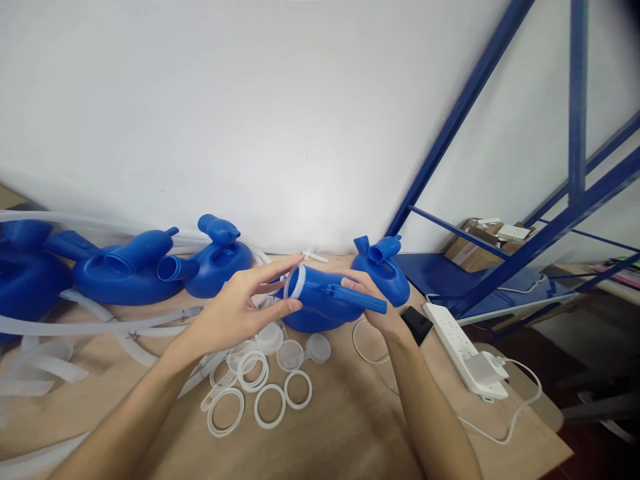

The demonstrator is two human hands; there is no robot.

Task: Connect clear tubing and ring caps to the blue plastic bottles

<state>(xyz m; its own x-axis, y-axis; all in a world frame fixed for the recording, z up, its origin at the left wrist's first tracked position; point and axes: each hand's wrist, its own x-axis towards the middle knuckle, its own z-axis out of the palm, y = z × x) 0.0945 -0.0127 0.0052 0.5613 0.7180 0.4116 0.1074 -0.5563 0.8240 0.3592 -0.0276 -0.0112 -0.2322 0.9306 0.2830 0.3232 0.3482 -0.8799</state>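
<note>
Between my hands is a blue plastic bottle (320,300), its round mouth facing left and its long handle pointing right. A white ring (296,282) sits around the mouth. My left hand (250,300) has its thumb and fingers at the ring, on either side of the mouth. My right hand (373,300) grips the bottle from behind the handle, which hides part of the fingers. Just below lie several loose white rings (270,406) and translucent round caps (290,355) on the wooden table (340,427).
More blue bottles (217,267) stand at the back left, and another (385,277) at the back right. Clear tubing (100,325) crosses the left side. A power strip (463,350), a black object (417,324) and a blue metal rack (577,100) are at the right.
</note>
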